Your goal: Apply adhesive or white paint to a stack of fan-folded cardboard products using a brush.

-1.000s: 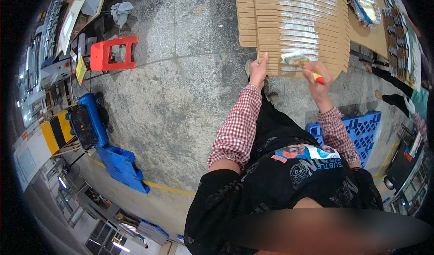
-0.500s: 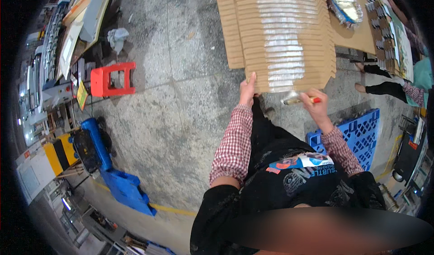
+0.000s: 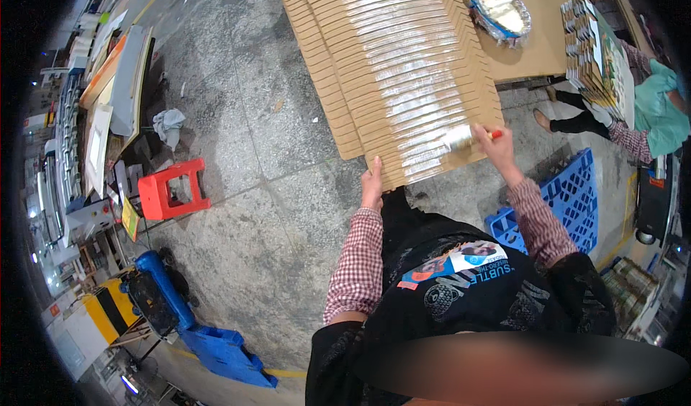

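A long row of overlapping brown cardboard pieces stretches away from me, with a wet, whitish glossy band down its middle. My left hand grips the near left corner of the closest piece, thumb on top and fingers hidden underneath. In my right hand is a flat brush with a red-ended handle. Its bristles lie on the white band near the row's front end. Beyond, at the right, a plastic-lined bowl holds a creamy white paste, with a blue rim showing.
The bowl stands on a brown board. Right of it, another person in a green garment is by stacked printed pieces. A blue plastic pallet leans at the right. On the floor at left are a red stool and a blue pallet jack.
My right hand has brought the brush from before the row's front edge forward onto the white band. My left hand still grips the corner. The whole view has shifted.
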The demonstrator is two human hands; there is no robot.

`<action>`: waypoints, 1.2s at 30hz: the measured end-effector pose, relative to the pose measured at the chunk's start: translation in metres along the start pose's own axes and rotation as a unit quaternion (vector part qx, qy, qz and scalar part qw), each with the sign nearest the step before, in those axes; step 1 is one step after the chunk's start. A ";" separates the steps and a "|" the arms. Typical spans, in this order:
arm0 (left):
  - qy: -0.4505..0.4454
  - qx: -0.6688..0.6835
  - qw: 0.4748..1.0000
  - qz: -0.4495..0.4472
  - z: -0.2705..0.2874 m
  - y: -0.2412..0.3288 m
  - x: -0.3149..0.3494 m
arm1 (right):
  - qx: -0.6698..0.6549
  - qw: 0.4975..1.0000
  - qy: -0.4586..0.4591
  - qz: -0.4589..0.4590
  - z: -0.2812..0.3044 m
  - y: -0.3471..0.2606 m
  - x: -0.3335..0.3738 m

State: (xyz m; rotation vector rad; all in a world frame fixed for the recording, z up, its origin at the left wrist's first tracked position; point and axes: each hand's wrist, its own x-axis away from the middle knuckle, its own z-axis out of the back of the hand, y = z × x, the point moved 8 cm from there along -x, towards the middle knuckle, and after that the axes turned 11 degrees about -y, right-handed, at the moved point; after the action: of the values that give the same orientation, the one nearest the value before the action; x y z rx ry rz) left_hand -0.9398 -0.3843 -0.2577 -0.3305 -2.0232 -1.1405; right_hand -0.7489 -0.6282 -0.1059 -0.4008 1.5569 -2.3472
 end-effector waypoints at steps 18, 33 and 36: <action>-0.008 -0.019 1.000 -0.021 0.002 0.003 0.004 | -0.170 0.984 -0.046 -0.020 0.052 -0.054 -0.030; 0.047 -0.010 0.999 -0.015 0.000 -0.002 -0.002 | 0.023 0.990 -0.001 0.138 0.023 -0.048 -0.167; 0.033 0.028 0.999 -0.014 0.001 -0.007 -0.003 | 0.102 0.990 -0.042 0.091 0.033 -0.004 -0.114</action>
State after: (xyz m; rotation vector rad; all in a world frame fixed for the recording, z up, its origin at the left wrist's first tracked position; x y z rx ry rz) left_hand -0.9425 -0.3874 -0.2645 -0.2341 -2.0042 -1.0971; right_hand -0.6320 -0.6098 -0.0973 -0.2932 1.2461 -2.2881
